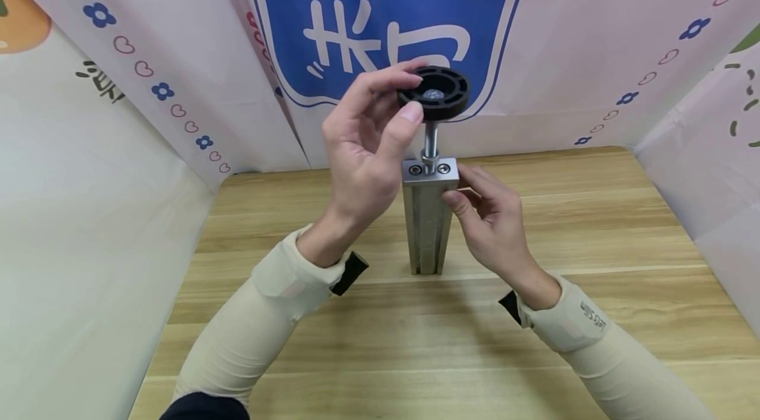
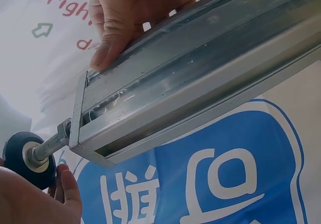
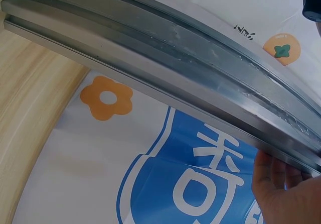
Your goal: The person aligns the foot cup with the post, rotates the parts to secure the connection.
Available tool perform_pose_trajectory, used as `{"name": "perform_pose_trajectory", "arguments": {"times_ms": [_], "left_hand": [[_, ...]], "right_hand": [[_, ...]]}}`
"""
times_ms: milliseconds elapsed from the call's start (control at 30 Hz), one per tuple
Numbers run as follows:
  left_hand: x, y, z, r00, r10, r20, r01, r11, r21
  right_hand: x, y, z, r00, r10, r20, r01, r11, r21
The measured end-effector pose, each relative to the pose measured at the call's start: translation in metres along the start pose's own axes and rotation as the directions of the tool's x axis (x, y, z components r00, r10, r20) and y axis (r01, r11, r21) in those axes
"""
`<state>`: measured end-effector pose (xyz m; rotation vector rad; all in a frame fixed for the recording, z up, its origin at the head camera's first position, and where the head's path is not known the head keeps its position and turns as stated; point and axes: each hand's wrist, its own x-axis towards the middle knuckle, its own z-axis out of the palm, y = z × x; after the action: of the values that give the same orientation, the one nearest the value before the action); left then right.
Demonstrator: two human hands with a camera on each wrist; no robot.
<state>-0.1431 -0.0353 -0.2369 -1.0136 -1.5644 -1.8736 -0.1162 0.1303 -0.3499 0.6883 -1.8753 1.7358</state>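
Note:
An aluminium profile [image 1: 429, 229] stands upright on the wooden table, with a metal end plate [image 1: 430, 176] and two screws on top. Out of the plate rises a threaded rod [image 1: 431, 138] with a nut [image 2: 63, 130], topped by a black round levelling foot [image 1: 454, 103]. My left hand [image 1: 368, 143] pinches the foot's rim between thumb and fingers. With thumb and fingers my right hand [image 1: 495, 222] grips the profile just under its end plate. In the right wrist view, that hand's fingers [image 3: 266, 174] touch the profile's edge.
The wooden table [image 1: 356, 354] carries the profile. Behind it hangs a printed white cloth [image 1: 570, 64] with a blue sign, and cloth walls stand at left and right. Each wrist wears a cuff with a black piece [image 1: 350, 273].

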Motion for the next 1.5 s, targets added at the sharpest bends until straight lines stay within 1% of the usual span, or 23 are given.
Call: {"name": "perform_pose_trajectory", "arguments": {"times_ms": [133, 400, 667, 833, 900, 1067, 1300, 1500], "left_hand": [[0.0, -0.0006, -0.0001, 1.0, -0.006, 0.002, 0.006, 1.0, 0.018], [0.0007, 0.0007, 0.0032, 1.0, -0.025, -0.016, 0.025, 1.0, 0.014], [0.0003, 0.0024, 0.0015, 0.999, -0.029, -0.016, 0.03, 0.998, 0.058], [-0.0002, 0.0036, 0.0006, 0.997, -0.068, -0.03, 0.068, 0.998, -0.002], [-0.0003, 0.0032, 0.0004, 0.997, -0.065, -0.029, 0.064, 0.998, -0.016], [-0.0005, 0.0017, 0.0002, 1.0, -0.024, 0.002, 0.024, 1.0, -0.015], [-0.0026, 0.0051, 0.002, 0.997, -0.074, -0.016, 0.073, 0.993, -0.097], [-0.0022, 0.0055, 0.0023, 0.998, -0.066, -0.006, 0.066, 0.995, -0.071]], "right_hand": [[0.0003, -0.0006, 0.0003, 1.0, -0.003, 0.002, 0.003, 1.0, 0.0], [0.0002, -0.0005, 0.0004, 1.0, -0.009, 0.005, 0.009, 1.0, -0.002], [0.0007, -0.0009, 0.0007, 1.0, -0.011, 0.008, 0.011, 1.0, -0.008], [0.0006, -0.0013, 0.0007, 1.0, -0.005, 0.009, 0.005, 1.0, -0.017], [0.0003, -0.001, 0.0009, 1.0, 0.0, 0.006, 0.0, 1.0, -0.018], [-0.0004, 0.0007, 0.0011, 1.0, 0.011, -0.007, -0.011, 1.0, -0.022], [-0.0009, 0.001, 0.0011, 1.0, 0.015, -0.014, -0.016, 1.0, -0.021], [-0.0016, 0.0002, 0.0008, 1.0, 0.021, -0.013, -0.021, 1.0, -0.023]]}}
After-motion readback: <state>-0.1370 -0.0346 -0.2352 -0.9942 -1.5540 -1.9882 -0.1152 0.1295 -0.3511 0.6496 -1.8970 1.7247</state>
